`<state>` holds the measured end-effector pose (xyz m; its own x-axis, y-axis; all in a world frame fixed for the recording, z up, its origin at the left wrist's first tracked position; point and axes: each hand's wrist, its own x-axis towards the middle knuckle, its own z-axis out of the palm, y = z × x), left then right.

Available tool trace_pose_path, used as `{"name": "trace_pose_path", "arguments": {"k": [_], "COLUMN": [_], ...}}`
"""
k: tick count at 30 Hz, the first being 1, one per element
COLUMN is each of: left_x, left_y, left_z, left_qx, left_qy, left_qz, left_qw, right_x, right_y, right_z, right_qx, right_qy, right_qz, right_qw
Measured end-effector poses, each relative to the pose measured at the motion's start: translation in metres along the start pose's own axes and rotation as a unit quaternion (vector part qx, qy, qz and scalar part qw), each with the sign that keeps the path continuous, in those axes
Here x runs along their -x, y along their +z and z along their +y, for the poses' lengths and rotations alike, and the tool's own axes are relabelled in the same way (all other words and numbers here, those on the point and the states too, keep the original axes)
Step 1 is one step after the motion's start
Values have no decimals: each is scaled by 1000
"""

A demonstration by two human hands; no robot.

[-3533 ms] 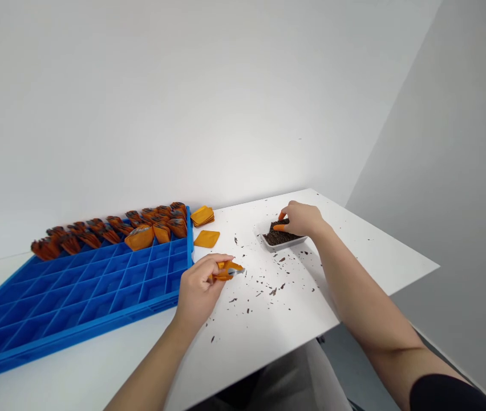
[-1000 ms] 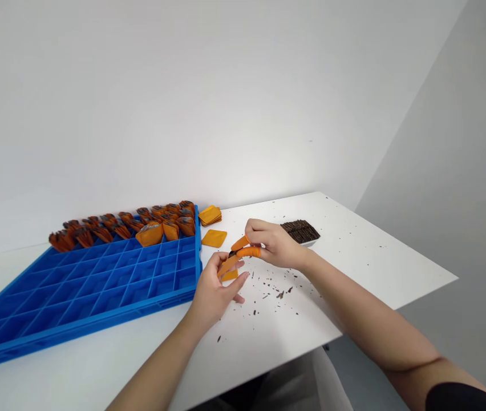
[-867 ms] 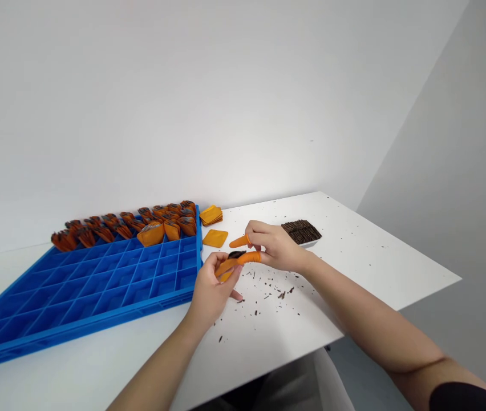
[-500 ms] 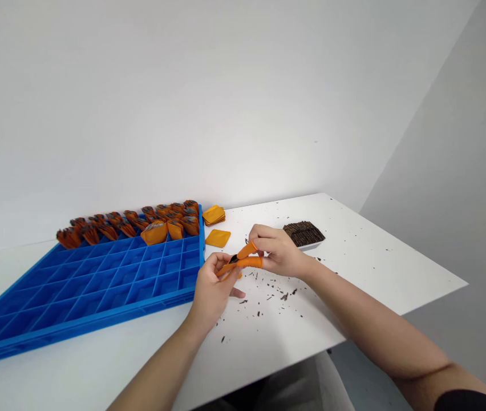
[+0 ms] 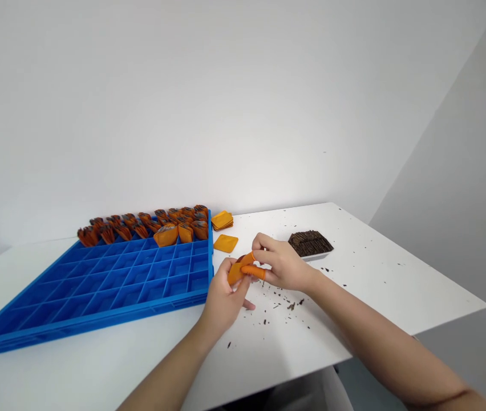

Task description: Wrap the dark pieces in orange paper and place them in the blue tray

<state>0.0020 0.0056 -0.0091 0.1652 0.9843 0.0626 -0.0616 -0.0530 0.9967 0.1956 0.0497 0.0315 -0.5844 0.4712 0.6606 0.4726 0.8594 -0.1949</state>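
Between both hands is a small orange pouch (image 5: 235, 274), tilted above the table. My left hand (image 5: 222, 294) is closed around its lower side, the thumb against its face. My right hand (image 5: 283, 262) has orange finger covers on thumb and index finger. Those two fingertips pinch at the pouch's upper right edge, partly hiding it. A dark brown edge shows at the pouch's top; what it belongs to is unclear. Just behind the hands lies a flat orange pouch (image 5: 226, 243), and a stack of orange pouches (image 5: 222, 220) sits farther back.
A blue compartment tray (image 5: 97, 318) stands at left, its back rows holding filled orange pouches (image 5: 166, 234). At right, a white container (image 5: 318, 256) holds rows of dark brown strips (image 5: 311, 242). Dark crumbs (image 5: 291, 306) are scattered over the white table (image 5: 397, 285), which meets a wall behind.
The dark piece seen in the pouch's opening is now mostly hidden. The pouch has turned to show more of its flat face, and my right fingertips are closer together on it. The view has shifted slightly.
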Motion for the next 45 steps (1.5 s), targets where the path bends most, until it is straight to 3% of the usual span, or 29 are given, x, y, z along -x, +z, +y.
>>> {"name": "trace_pose_path", "arguments": {"k": [7, 15, 22, 25, 28, 31, 35, 40, 45], "left_x": [3, 3, 1, -1, -1, 0, 1, 1, 0], "left_y": [1, -4, -3, -2, -1, 0, -4, -16, -19], "left_z": [-3, 3, 1, -3, -9, -14, -15, -8, -2], "left_qx": [-53, -82, -107, -91, -100, -138, -227, -285, -329], "left_qy": [-4, 47, 34, 20, -2, 4, 89, 102, 96], "left_qz": [-40, -29, -12, 4, -18, -71, -117, -130, -102], "left_qw": [998, 995, 994, 996, 995, 988, 963, 944, 934], "right_x": [-2, -6, -15, -29, -58, -101, -161, -203, -208], "right_y": [-2, 2, -10, -22, -24, -3, 54, 109, 121], "right_z": [-2, -6, 1, 8, 13, 13, 3, -13, -13], "right_qx": [-113, -231, -235, -219, -217, -245, -266, -146, -30], "right_qy": [22, 99, 83, 107, 166, 234, 306, 265, 246], "right_qz": [-29, 9, -57, -44, 2, 35, 16, -64, -102], "right_qw": [993, 968, 967, 969, 962, 940, 914, 951, 963]}}
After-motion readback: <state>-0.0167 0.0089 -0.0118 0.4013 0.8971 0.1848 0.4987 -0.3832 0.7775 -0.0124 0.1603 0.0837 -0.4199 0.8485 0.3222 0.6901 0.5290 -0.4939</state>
